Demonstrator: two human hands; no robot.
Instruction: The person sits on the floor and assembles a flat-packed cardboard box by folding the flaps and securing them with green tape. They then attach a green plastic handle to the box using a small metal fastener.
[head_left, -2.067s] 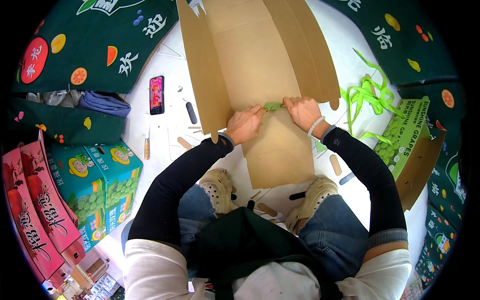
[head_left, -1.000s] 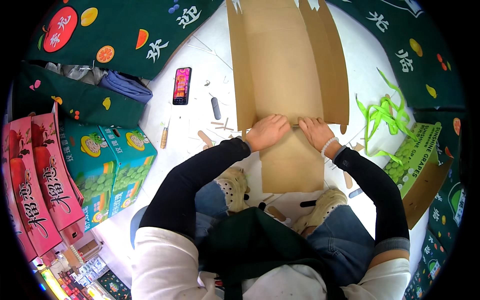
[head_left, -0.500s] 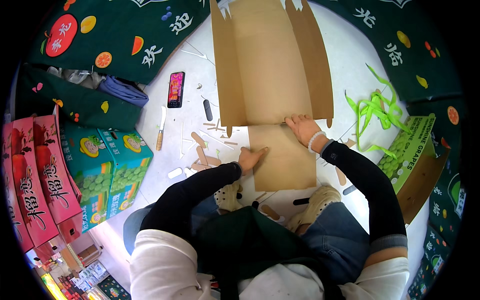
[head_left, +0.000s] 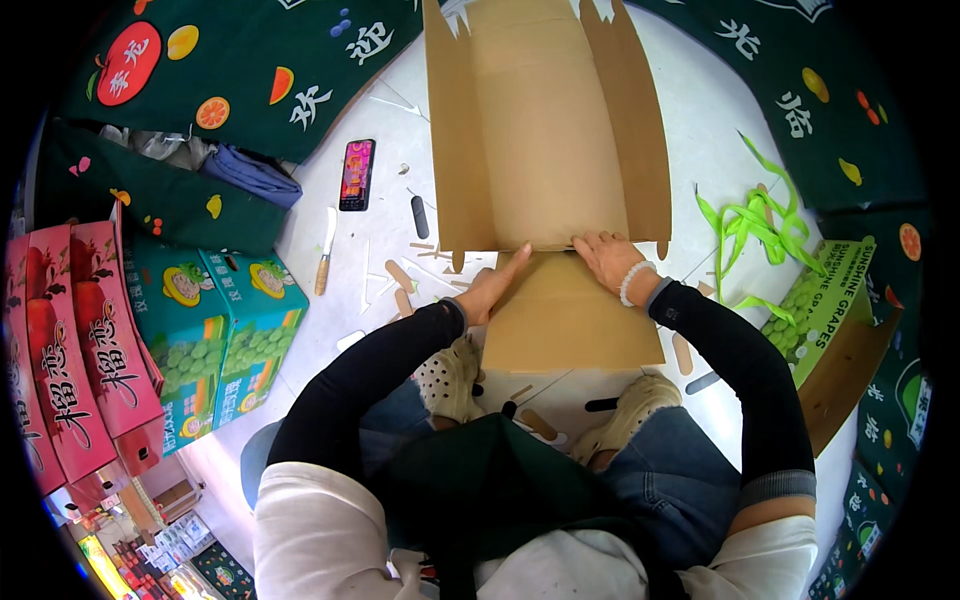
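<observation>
Hands flat and open on cardboard [head_left: 545, 150]: left hand [head_left: 497, 285] along the fold, right hand [head_left: 605, 258] pressing. Could crease crooked, or slide on the slick floor [head_left: 700, 150].

The big flat cardboard [head_left: 545, 130] is plain brown. The floor [head_left: 700, 150] is white. The mats [head_left: 260, 60] around it are dark green with little fruit pictures in red, orange and yellow, and white writing. The straps [head_left: 745, 215] are bright green. The phone [head_left: 356, 174] is black with a pink and orange screen. The knife [head_left: 325, 250] has a light brown handle. The boxes [head_left: 215, 330] on the left are blue-green with green grapes on them. The boxes [head_left: 75, 340] beside them are pink and red. The person's sleeves [head_left: 370, 370] are black, the wristband [head_left: 630, 282] is white, and the shoes [head_left: 452, 378] are cream with small holes.
</observation>
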